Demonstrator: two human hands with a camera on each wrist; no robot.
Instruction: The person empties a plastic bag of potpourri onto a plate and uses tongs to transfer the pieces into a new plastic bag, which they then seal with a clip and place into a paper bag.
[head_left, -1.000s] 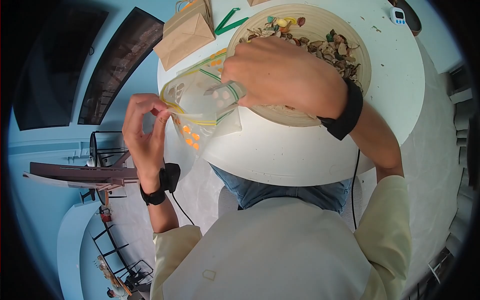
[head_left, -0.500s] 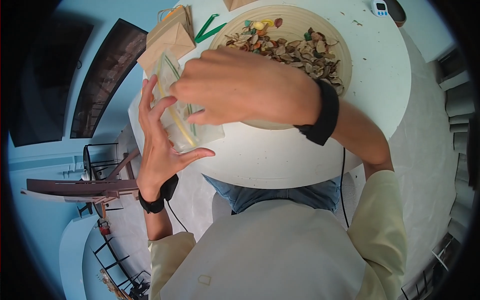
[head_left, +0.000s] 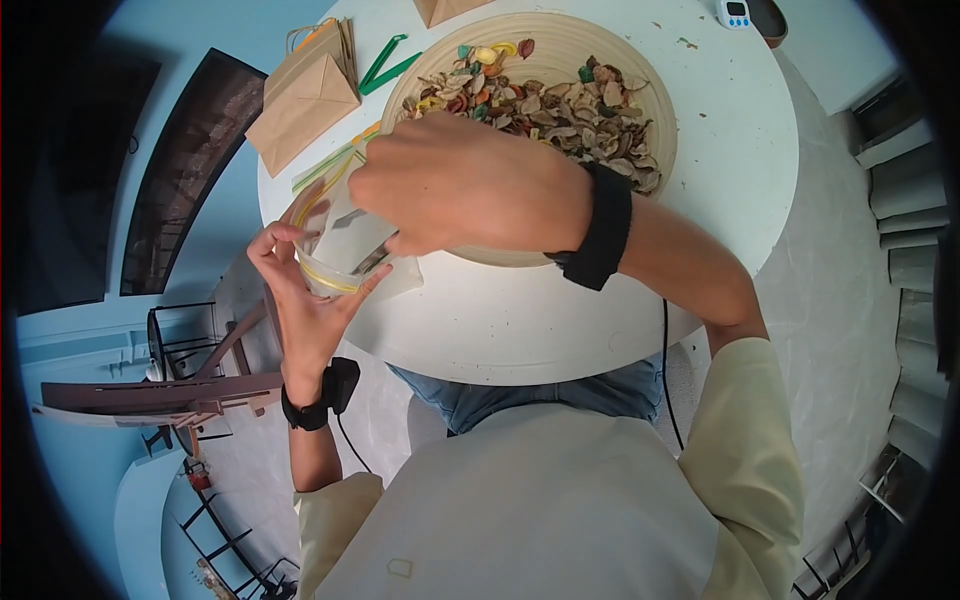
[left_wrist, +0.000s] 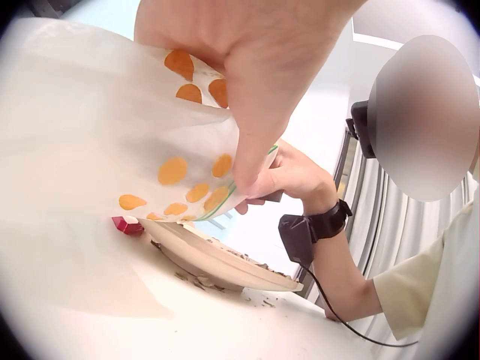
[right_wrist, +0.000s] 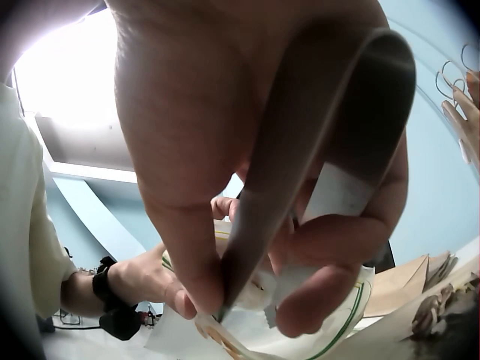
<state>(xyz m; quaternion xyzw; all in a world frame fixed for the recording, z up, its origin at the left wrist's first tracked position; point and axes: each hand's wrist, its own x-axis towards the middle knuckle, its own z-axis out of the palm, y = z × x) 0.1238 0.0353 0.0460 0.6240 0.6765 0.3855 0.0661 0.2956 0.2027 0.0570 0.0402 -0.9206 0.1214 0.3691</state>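
Note:
My left hand [head_left: 312, 315] holds a clear zip bag [head_left: 338, 240] by its spread mouth, thumb and fingers curved round the rim. Orange spots mark the bag's side [left_wrist: 90, 142] in the left wrist view. My right hand [head_left: 470, 190] grips bent metal tongs [right_wrist: 300, 142], whose ends point down into the bag mouth. Whether the tips pinch anything I cannot tell. Right beside the bag stands a round, pale wooden plate [head_left: 655, 120]. Dried petals and leaves [head_left: 600, 110] lie on it, partly hidden under my right hand and forearm.
Folded brown paper bags [head_left: 315, 100] and a green bag clip [head_left: 385, 65] lie at the table's back left. A small white timer [head_left: 733, 12] sits at the back right, near a dark tray [head_left: 768, 22]. Leaf crumbs dot the white table [head_left: 730, 170]. A red object [left_wrist: 127, 225] shows behind the plate.
My left hand has gone from pinching the bag's edge to spreading its fingers, then curving round the wider mouth. My right hand has shifted from the plate's edge toward the bag mouth.

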